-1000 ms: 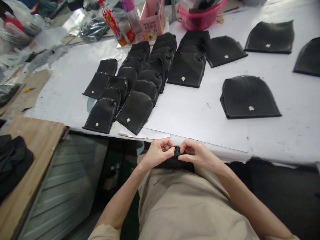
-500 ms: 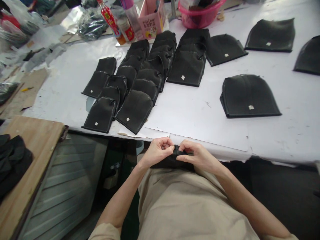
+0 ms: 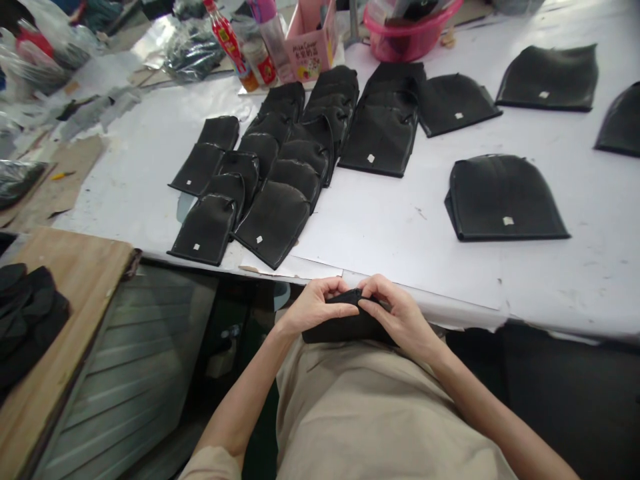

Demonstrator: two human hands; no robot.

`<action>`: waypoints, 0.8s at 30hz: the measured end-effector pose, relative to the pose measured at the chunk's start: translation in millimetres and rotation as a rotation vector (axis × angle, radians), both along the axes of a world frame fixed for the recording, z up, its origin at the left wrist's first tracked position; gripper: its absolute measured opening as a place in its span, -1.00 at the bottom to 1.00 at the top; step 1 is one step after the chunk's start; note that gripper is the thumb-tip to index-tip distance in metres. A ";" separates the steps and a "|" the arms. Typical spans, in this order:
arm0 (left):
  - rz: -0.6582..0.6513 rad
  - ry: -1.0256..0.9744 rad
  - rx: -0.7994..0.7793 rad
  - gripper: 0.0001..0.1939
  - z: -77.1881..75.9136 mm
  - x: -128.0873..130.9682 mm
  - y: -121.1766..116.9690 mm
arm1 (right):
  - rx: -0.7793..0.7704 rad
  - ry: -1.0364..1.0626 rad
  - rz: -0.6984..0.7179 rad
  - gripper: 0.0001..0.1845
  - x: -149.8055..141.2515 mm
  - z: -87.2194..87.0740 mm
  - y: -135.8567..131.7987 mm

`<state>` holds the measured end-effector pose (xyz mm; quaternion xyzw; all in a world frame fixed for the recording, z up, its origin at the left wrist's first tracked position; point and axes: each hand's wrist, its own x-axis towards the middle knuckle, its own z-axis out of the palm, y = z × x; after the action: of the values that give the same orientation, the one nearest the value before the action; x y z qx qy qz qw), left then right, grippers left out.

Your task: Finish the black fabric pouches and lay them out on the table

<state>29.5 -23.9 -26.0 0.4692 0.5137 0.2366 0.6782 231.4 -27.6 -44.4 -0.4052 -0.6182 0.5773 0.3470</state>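
Observation:
Close against my body, at the table's front edge, I hold a black leather-like piece [image 3: 343,328] with a seamed upper edge. The fingers and thumb of my left hand [image 3: 315,308] are closed on that edge from the left. My right hand [image 3: 400,312] pinches the same edge from the other side, and the fingertips of both hands nearly meet at the middle. On the table beyond lies a similar black piece [image 3: 505,193] with a small pale sticker. Overlapping rows of such black pieces [image 3: 273,217] spread to the left.
At the back stand a red-labelled bottle [image 3: 227,37], a pink box [image 3: 307,50] and a pink basin [image 3: 413,33]. A wooden board [image 3: 95,267] at the left carries dark cloth [image 3: 30,320]. White paper [image 3: 380,220] covers the table.
My fingers have shifted along the held piece's upper edge. The left thumb now lies straighter across it, the right thumb has moved up, and more of the piece shows below.

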 end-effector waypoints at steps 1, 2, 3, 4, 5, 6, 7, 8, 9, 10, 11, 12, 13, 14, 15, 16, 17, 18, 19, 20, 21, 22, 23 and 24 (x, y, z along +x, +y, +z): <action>0.005 0.003 0.001 -0.65 -0.3 0.3 0.0 | 0.030 -0.012 -0.002 -0.90 -0.3 0.1 -0.5; 0.012 0.010 0.005 -0.65 -0.6 0.7 0.0 | 0.059 -0.021 -0.006 -0.90 -0.8 0.2 -0.8; 0.019 0.018 0.009 -0.65 -0.8 1.0 -0.1 | 0.084 -0.026 -0.013 -0.90 -1.4 0.4 -1.1; 0.024 0.025 0.011 -0.65 -0.9 1.3 -0.2 | 0.100 -0.028 -0.027 -0.90 -2.1 0.7 -1.3; 0.029 0.028 0.009 -0.65 -1.0 1.6 -0.4 | 0.100 -0.027 -0.042 -0.90 -2.8 1.3 -1.2; 0.032 0.028 0.005 -0.65 -0.9 1.8 -0.6 | 0.086 -0.025 -0.056 -0.89 -3.5 2.1 -1.0; 0.034 0.024 0.000 -0.65 -0.9 2.0 -0.9 | 0.062 -0.023 -0.066 -0.89 -4.0 2.9 -0.7; 0.036 0.021 -0.005 -0.65 -0.9 2.1 -1.2 | 0.031 -0.021 -0.068 -0.89 -4.3 3.7 -0.3; 0.037 0.017 -0.007 -0.65 -0.8 2.2 -1.5 | 0.000 -0.023 -0.065 -0.89 -4.5 4.4 0.1; 0.035 0.015 -0.006 -0.65 -0.8 2.3 -1.8 | -0.026 -0.025 -0.060 -0.89 -4.4 4.9 0.4; 0.033 0.014 -0.001 -0.66 -0.9 2.3 -2.0 | -0.043 -0.027 -0.055 -0.90 -4.3 5.0 0.6; 0.030 0.013 0.003 -0.66 -0.9 2.2 -2.2 | -0.054 -0.029 -0.055 -0.90 -4.1 5.0 0.7; 0.027 0.013 0.009 -0.67 -0.9 2.2 -2.3 | -0.063 -0.032 -0.055 -0.90 -3.9 4.7 0.7; 0.025 0.012 0.012 -0.67 -0.8 2.2 -2.4 | -0.071 -0.034 -0.058 -0.90 -3.7 4.3 0.5; 0.024 0.011 0.013 -0.68 -0.8 2.2 -2.5 | -0.079 -0.033 -0.059 -0.90 -3.7 4.0 0.4; 0.022 0.009 0.012 -0.69 -0.7 2.2 -2.4 | -0.089 -0.030 -0.058 -0.90 -3.8 3.7 0.2; 0.020 0.008 0.013 -0.69 -0.7 2.2 -2.3 | -0.099 -0.026 -0.055 -0.90 -4.1 3.7 0.0; 0.016 0.008 0.014 -0.70 -0.7 2.2 -2.0 | -0.106 -0.022 -0.053 -0.90 -4.5 3.8 -0.1; 0.013 0.007 0.018 -0.71 -0.8 2.2 -1.7 | -0.104 -0.018 -0.054 -0.90 -5.0 4.1 -0.3; 0.007 0.007 0.025 -0.72 -1.0 2.1 -1.2 | -0.090 -0.017 -0.059 -0.91 -5.7 4.6 -0.5; -0.001 0.007 0.035 -0.73 -1.2 1.9 -0.7 | -0.062 -0.018 -0.068 -0.92 -6.4 5.0 -0.8; -0.013 0.009 0.051 -0.74 -1.4 1.7 -0.2 | -0.017 -0.020 -0.083 -0.91 -7.1 5.3 -1.1; -0.027 0.011 0.073 -0.75 -1.7 1.5 0.4 | 0.042 -0.023 -0.097 -0.90 -7.8 5.4 -1.6; -0.044 0.018 0.101 -0.76 -1.9 1.2 0.9 | 0.107 -0.027 -0.106 -0.89 -8.4 5.2 -2.2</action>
<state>30.8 -23.0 -27.9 0.5163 0.4967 0.2431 0.6540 223.0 -29.8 -39.3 -0.4258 -0.6306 0.5187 0.3898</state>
